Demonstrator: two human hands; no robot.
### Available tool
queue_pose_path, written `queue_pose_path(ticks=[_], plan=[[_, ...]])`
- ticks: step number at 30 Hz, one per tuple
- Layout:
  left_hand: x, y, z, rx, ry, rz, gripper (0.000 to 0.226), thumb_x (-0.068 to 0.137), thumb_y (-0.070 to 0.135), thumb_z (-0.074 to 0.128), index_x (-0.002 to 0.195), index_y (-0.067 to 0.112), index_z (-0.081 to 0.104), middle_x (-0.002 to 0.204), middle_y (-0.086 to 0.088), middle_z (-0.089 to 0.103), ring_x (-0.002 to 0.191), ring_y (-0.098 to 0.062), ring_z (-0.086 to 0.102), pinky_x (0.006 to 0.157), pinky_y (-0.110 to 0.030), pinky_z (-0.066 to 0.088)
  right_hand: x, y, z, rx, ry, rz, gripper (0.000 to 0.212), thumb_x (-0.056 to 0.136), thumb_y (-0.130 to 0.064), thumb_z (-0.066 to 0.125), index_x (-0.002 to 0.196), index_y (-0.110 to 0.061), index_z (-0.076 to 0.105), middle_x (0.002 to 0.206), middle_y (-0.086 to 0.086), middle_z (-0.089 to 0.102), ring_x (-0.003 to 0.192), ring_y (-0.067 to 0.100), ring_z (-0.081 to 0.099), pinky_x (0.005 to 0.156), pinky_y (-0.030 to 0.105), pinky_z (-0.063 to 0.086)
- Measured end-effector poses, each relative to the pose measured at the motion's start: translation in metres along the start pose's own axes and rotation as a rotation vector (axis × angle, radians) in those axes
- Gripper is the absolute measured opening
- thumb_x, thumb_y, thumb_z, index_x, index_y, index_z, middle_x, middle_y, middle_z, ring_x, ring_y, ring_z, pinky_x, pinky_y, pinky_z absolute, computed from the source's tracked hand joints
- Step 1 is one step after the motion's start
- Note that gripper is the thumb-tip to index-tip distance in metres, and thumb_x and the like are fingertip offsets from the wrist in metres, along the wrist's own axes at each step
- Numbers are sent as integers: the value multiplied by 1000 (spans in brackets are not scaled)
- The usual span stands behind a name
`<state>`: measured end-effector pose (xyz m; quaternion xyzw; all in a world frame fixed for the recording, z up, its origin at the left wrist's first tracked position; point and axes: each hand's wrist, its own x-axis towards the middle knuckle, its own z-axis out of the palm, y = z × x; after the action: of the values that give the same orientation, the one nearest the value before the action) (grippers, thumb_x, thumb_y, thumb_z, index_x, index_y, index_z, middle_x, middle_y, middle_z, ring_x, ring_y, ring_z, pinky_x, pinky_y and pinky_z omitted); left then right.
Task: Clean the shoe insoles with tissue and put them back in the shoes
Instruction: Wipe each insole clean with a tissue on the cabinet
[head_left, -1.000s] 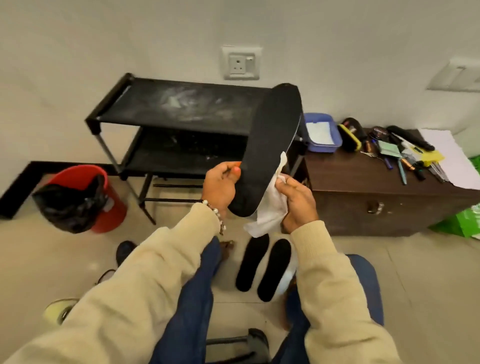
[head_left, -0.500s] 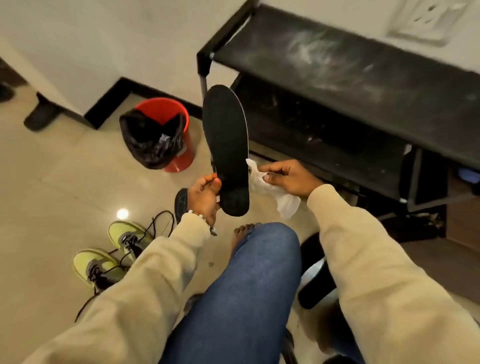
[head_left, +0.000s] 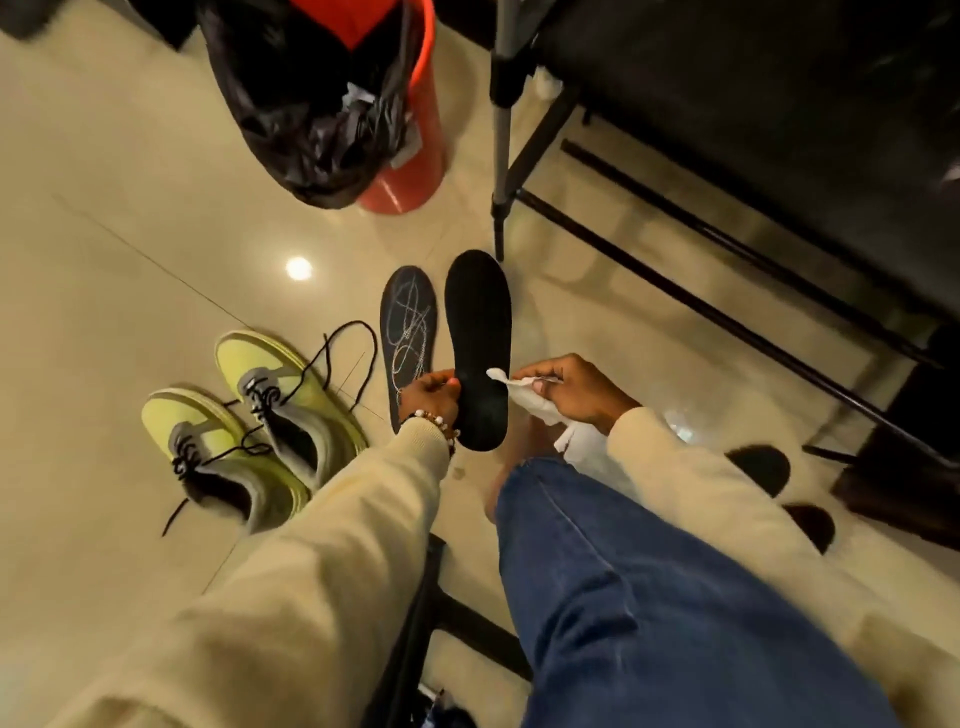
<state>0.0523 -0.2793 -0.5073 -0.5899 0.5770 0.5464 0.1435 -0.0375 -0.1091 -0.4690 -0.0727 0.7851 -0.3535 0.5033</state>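
We are looking down at a glossy beige tiled floor, and our gaze has dropped sharply in the last second, from the wall and shelf to the ground at our feet.

At eight o'clock a pair of lime-green sneakers stands side by side, black laces loose, mouths open toward us. At twelve o'clock sits a red bin with a black liner bag spilling over its rim. Just left of centre a second insole lies flat on the floor, marked with pale scribbled lines.

Our left hand pinches the heel end of the plain black insole, fingers and thumb curled round its edge, a beaded bracelet at the wrist. That insole, upright against the shelf a moment ago, is now lowered beside the scribbled one, toe pointing to twelve o'clock. Our right hand holds the crumpled white tissue, whose tip touches the insole's right edge; the wiping contact has shrunk to that corner.

At two o'clock the black shelf rack stands on thin legs. Two more dark insoles lie at four o'clock.

We judge wiping of this insole is nearly done and it is heading toward the sneakers.
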Motion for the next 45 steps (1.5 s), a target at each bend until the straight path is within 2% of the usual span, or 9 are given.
queue_pose_path(ticks=[6,9,16,20,25,33,38,41,45], plan=[[44,-13,13,7,0,-39,23,92,8,58,86,28,68,95,-6,67,96,-23,63,89,-37,54,40,23,24,17,3,68,32,99,-10,46,125,-13,64,125,5,64,117,22,56,98,29,42],[52,-16,10,39,-14,-41,21,93,11,59,111,16,69,113,-4,66,103,-18,61,97,-35,50,45,24,25,23,26,93,32,100,-16,45,128,-16,61,124,4,62,115,23,56,97,30,43],[64,-12,-25,662,182,225,29,92,22,58,118,11,66,120,-11,62,110,-31,56,94,-35,44,48,16,26,114,136,143,28,100,-27,45,115,-15,65,111,7,64,106,27,59,101,51,44],[78,-13,-36,651,246,22,68,79,41,74,130,6,46,128,-16,46,117,-37,49,97,-45,44,51,6,31,140,137,110,28,100,-24,46,115,-9,65,107,12,66,102,28,61,97,46,49],[77,-22,-16,789,276,36,93,65,49,82,132,7,33,130,-15,40,122,-36,43,97,-52,44,51,10,35,141,132,114,27,101,-22,46,115,-7,64,109,12,65,104,27,60,97,43,49],[55,-3,-25,557,212,-17,89,67,45,82,132,8,34,134,-14,34,122,-36,41,98,-47,44,30,1,17,249,155,76,23,100,-22,48,108,-12,67,104,6,66,101,24,61,92,42,49],[1,28,-41,303,120,120,92,64,41,85,130,8,31,132,-11,40,117,-30,48,99,-39,45,-12,-33,-6,362,101,14,18,99,-12,50,104,-10,67,100,7,64,97,24,61,77,43,57],[-50,47,-47,81,26,253,86,64,35,86,123,12,28,119,-5,57,108,-27,59,99,-38,46,-54,-55,-23,285,43,-86,20,98,-5,49,104,-11,66,97,5,62,88,11,57,76,20,51],[-133,71,-57,-95,-16,467,82,67,27,86,122,18,25,109,-1,59,98,-21,63,89,-28,49,-122,-92,-46,213,43,-203,24,95,2,49,111,-9,63,100,5,63,86,6,58,78,11,47]])
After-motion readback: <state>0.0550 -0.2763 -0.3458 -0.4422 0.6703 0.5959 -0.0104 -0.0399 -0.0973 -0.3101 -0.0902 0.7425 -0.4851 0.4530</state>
